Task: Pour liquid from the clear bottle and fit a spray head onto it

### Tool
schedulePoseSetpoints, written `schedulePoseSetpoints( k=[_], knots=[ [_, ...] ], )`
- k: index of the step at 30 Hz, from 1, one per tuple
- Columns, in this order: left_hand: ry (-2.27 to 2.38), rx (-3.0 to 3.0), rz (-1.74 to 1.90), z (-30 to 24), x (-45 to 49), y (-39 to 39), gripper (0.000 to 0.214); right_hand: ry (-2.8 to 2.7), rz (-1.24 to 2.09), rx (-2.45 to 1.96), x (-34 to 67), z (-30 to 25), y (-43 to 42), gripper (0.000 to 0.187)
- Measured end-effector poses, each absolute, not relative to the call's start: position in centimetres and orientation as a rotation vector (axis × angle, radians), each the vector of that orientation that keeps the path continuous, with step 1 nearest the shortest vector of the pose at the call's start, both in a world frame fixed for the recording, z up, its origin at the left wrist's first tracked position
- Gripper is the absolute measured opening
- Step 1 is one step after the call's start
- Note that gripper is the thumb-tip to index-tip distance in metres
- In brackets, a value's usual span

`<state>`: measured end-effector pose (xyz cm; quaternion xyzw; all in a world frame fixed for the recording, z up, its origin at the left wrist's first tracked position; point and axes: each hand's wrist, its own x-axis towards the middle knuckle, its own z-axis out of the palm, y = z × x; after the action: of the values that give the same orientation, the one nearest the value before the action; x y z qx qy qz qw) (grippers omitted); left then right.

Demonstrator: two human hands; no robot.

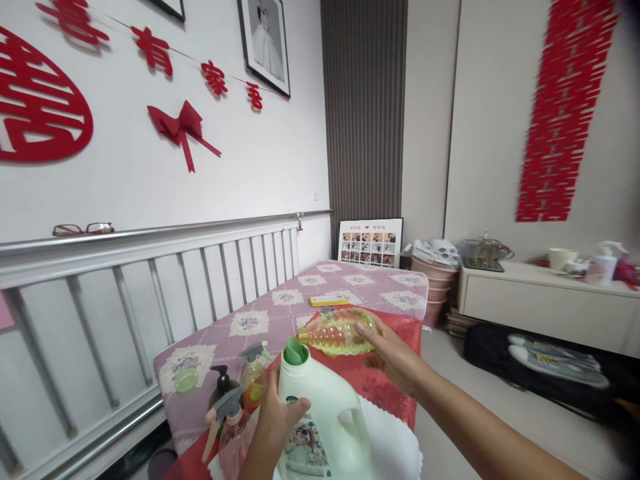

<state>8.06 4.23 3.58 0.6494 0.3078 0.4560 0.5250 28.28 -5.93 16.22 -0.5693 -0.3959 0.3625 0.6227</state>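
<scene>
My left hand (280,417) is closed round the upper side of a pale green detergent jug (333,393), which stands upright with a green pouring spout (296,352) in its open neck. In my right hand (383,343) is a clear yellowish plastic bottle (335,333), lying almost level. Its narrow mouth points left, just above and beside the jug's opening; whether the two touch I cannot tell. Left of the jug stand a pink spray bottle (235,433), an amber spray bottle (254,380) and a dark pump bottle (223,383).
A patterned pink cloth (250,323) covers the table, with a red cloth (400,333) over part of it. A green lid (187,380) and a yellow-edged box (329,301) lie there. A white railing (170,293) borders the left; a low cabinet (540,293) stands right.
</scene>
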Motion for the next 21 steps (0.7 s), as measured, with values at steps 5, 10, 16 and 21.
schedulePoseSetpoints(
  k=[5,10,16,21],
  knots=[
    [0.758,1.575,1.079,3.40,7.93,4.39,0.090,-0.915,0.817,-1.324,28.47,16.23,-5.96,0.042],
    [0.737,1.587,1.062,3.46,7.91,4.49,0.089,-0.945,0.800,-1.328,28.29,16.51,-6.03,0.040],
    [0.725,1.577,1.052,3.54,7.99,4.36,0.090,-0.972,0.788,-1.365,28.43,16.85,-5.88,0.042],
    [0.720,1.569,1.067,3.49,8.06,4.39,0.085,-0.979,0.772,-1.396,28.63,16.81,-5.77,0.044]
  ],
)
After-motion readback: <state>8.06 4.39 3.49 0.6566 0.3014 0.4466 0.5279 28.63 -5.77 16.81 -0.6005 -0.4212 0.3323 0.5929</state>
